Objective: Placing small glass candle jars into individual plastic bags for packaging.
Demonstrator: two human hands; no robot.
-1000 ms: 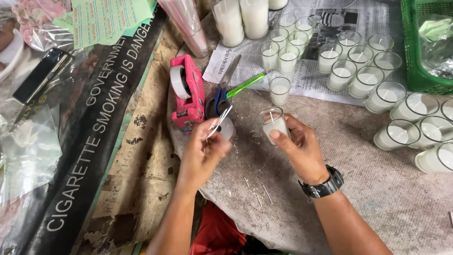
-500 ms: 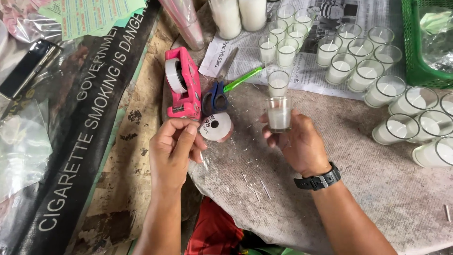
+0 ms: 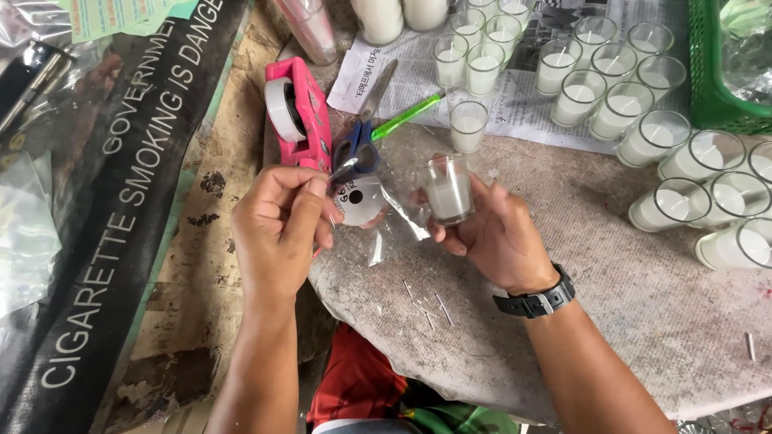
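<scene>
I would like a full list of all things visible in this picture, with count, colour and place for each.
held candle glass: one, clear with white wax, in the right hand
clear plastic film: one piece, transparent, between the two hands
candle glasses: many, clear with white wax, upper right on the newspaper and the cloth
tape dispenser: one, pink, upper centre-left
scissors: one pair, blue and green handles, beside the dispenser
white roll: one, white, under the scissors
basket: one, green, top right corner
newspaper: one sheet, grey print, under the far glasses
black banner: one, black with white letters, left side
wristwatch: one, black, right wrist
left hand: grip pinched on the film's edge
right hand: grip around the glass
</scene>
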